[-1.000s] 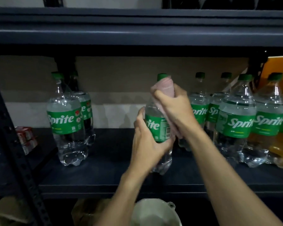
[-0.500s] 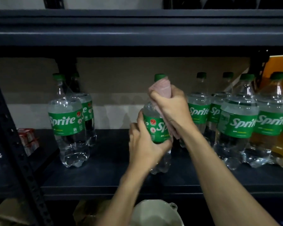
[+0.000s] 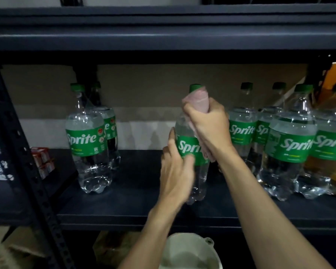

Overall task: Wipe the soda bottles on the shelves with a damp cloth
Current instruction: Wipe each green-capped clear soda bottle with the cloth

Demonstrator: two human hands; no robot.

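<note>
Right hand [image 3: 208, 125] grips cloth [image 3: 197, 100] round bottle [image 3: 188, 146] neck | left hand [image 3: 176, 171] holds its label, turned further since | other bottles [image 3: 289, 144] crowd right hand's side.

Your cloth [image 3: 199, 101] is soft pink fabric, the bottle [image 3: 186, 146] clear glossy plastic, the shelf [image 3: 124, 206] matt dark painted metal.

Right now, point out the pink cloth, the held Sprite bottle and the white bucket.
pink cloth [image 3: 198, 101]: head view, bunched top.
held Sprite bottle [image 3: 188, 145]: head view, green label.
white bucket [image 3: 184, 249]: head view, inner wall.
</note>
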